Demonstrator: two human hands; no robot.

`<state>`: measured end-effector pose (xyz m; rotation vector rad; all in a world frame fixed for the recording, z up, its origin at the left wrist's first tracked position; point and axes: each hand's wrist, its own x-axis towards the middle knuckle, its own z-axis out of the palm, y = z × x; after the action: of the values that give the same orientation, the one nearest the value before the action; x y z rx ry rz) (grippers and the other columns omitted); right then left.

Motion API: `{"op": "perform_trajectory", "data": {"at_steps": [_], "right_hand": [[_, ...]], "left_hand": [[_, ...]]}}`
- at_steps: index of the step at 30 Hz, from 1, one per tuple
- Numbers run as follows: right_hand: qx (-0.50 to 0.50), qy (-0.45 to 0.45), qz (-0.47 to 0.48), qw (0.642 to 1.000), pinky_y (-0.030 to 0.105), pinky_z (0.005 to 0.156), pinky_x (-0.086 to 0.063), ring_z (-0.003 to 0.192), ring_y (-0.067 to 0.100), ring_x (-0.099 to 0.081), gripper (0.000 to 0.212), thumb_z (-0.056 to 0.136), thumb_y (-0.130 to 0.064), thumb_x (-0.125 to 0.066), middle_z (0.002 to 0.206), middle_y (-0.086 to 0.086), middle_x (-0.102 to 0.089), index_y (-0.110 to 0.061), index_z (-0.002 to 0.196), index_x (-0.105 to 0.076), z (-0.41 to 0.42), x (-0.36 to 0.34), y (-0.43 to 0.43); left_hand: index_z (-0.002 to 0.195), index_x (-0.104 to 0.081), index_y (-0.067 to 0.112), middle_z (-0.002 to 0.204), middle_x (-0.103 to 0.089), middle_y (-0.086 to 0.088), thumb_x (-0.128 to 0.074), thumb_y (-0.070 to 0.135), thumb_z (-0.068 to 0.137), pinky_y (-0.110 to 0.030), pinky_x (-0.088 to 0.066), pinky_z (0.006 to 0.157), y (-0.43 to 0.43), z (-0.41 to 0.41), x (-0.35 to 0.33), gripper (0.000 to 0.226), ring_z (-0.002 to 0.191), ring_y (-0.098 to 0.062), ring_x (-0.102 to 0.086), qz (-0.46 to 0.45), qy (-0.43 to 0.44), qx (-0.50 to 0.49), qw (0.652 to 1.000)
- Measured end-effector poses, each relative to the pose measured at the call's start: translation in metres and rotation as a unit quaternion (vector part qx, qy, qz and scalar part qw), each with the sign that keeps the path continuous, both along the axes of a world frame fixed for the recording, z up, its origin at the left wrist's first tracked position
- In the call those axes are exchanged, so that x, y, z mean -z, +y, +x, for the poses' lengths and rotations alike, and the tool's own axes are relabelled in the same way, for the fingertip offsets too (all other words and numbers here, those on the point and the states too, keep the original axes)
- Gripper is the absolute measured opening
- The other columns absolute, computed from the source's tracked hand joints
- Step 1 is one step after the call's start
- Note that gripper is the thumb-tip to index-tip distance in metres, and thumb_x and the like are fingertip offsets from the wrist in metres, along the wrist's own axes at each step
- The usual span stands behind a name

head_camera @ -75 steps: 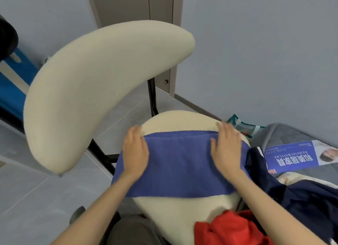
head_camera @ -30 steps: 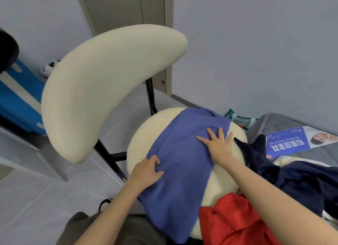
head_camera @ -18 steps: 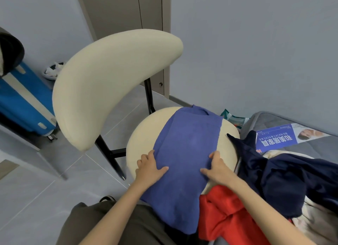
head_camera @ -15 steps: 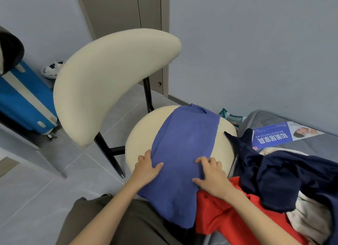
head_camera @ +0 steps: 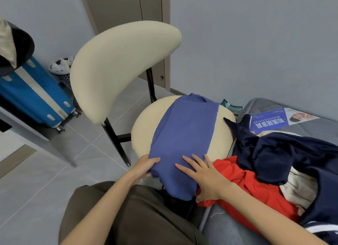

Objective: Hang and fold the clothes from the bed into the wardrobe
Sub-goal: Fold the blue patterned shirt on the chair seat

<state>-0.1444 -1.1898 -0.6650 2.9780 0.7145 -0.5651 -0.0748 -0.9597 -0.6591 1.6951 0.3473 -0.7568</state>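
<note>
Touching one blue garment (head_camera: pixel 184 131): two hands (head_camera: pixel 144 167) (head_camera: pixel 203 173)

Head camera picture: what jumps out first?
The big cream curved chair back fills the middle, with a blue-violet folded cloth lying across the round seat below it. The left hand grips the cloth's near edge while the right hand lies flat on it. A bright red garment sits at the right, a blue suitcase at far left.
</note>
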Motion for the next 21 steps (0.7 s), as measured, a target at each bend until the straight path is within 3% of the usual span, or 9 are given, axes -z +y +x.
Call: {"op": "perform_trajectory", "data": {"at_steps": [3, 6, 10, 12, 13, 15, 18, 21], "right_hand": [[-0.021, -0.064, 0.002, 0.998, 0.056, 0.105, -0.035, 0.126, 0.035, -0.050, 0.105, 0.057, -0.043, -0.078, 0.146, 0.005, -0.044, -0.029, 0.149, -0.029, -0.004, 0.008, 0.004], [-0.012, -0.100, 0.071, 0.992, 0.049, 0.104, -0.042, 0.116, 0.027, -0.057, 0.075, 0.071, -0.035, -0.053, 0.133, 0.002, -0.055, -0.026, 0.143, -0.038, -0.003, 0.018, 0.007], [0.039, -0.098, 0.240, 0.965, 0.034, 0.110, -0.035, 0.116, 0.012, -0.055, 0.056, 0.079, -0.025, -0.035, 0.126, -0.010, -0.060, -0.029, 0.130, -0.056, 0.006, 0.011, 0.010], [0.141, -0.053, 0.361, 0.920, 0.019, 0.097, -0.039, 0.102, -0.001, -0.056, 0.052, 0.079, -0.025, -0.032, 0.109, -0.025, -0.061, -0.023, 0.121, -0.063, 0.008, 0.000, 0.007], [0.192, -0.048, 0.402, 0.894, 0.018, 0.083, -0.042, 0.085, -0.004, -0.056, 0.043, 0.083, -0.023, -0.034, 0.090, -0.028, -0.062, -0.017, 0.112, -0.065, 0.010, -0.006, 0.006], [0.271, -0.039, 0.461, 0.844, 0.029, 0.064, -0.038, 0.060, 0.000, -0.043, 0.026, 0.094, -0.023, -0.044, 0.065, -0.016, -0.053, -0.005, 0.091, -0.062, 0.017, -0.008, -0.001], [0.363, -0.024, 0.501, 0.786, 0.034, 0.061, -0.035, 0.062, 0.008, -0.041, 0.043, 0.094, -0.037, -0.051, 0.063, -0.001, -0.048, 0.003, 0.078, -0.054, 0.039, -0.004, -0.012], [0.480, 0.009, 0.563, 0.672, 0.045, 0.068, -0.047, 0.065, 0.020, -0.053, 0.047, 0.092, -0.041, -0.049, 0.070, 0.009, -0.056, 0.005, 0.085, -0.053, 0.071, -0.005, -0.027]], "left_hand": [[0.100, -0.060, 0.009, 0.086, -0.072, -0.009, -0.056, 0.010, 0.093, -0.034, -0.060, 0.058, -0.002, 0.002, -0.015, 0.009, 0.071, -0.022, -0.070, -0.073, 0.084, -0.043, 0.993], [0.094, -0.060, 0.005, 0.069, -0.072, -0.010, -0.056, 0.009, 0.093, -0.032, -0.058, 0.051, -0.001, 0.004, -0.024, 0.005, 0.055, -0.021, -0.069, -0.092, 0.118, -0.070, 0.986], [0.096, -0.061, 0.006, 0.071, -0.072, -0.009, -0.056, 0.009, 0.092, -0.030, -0.058, 0.050, 0.005, 0.010, -0.027, 0.007, 0.055, -0.018, -0.069, -0.076, 0.116, -0.074, 0.988], [0.094, -0.061, 0.009, 0.069, -0.070, -0.005, -0.055, 0.009, 0.092, -0.025, -0.055, 0.047, 0.008, 0.019, -0.031, 0.007, 0.053, -0.013, -0.068, -0.056, 0.093, -0.086, 0.990], [0.091, -0.061, 0.009, 0.065, -0.069, -0.003, -0.055, 0.009, 0.092, -0.023, -0.054, 0.045, 0.009, 0.025, -0.035, 0.007, 0.050, -0.012, -0.067, -0.052, 0.086, -0.092, 0.991], [0.087, -0.062, 0.008, 0.061, -0.069, -0.004, -0.054, 0.008, 0.092, -0.022, -0.053, 0.044, 0.006, 0.038, -0.045, 0.009, 0.051, -0.014, -0.068, -0.063, 0.079, -0.092, 0.991], [0.095, -0.061, 0.005, 0.072, -0.072, -0.010, -0.050, 0.012, 0.095, -0.025, -0.056, 0.049, -0.008, 0.061, -0.058, 0.013, 0.060, -0.020, -0.071, -0.081, 0.065, -0.071, 0.992], [0.132, -0.045, 0.017, 0.105, -0.071, -0.008, -0.045, 0.032, 0.098, -0.032, -0.057, 0.069, -0.032, 0.086, -0.055, 0.037, 0.084, -0.022, -0.072, -0.113, 0.006, -0.055, 0.992]]}}
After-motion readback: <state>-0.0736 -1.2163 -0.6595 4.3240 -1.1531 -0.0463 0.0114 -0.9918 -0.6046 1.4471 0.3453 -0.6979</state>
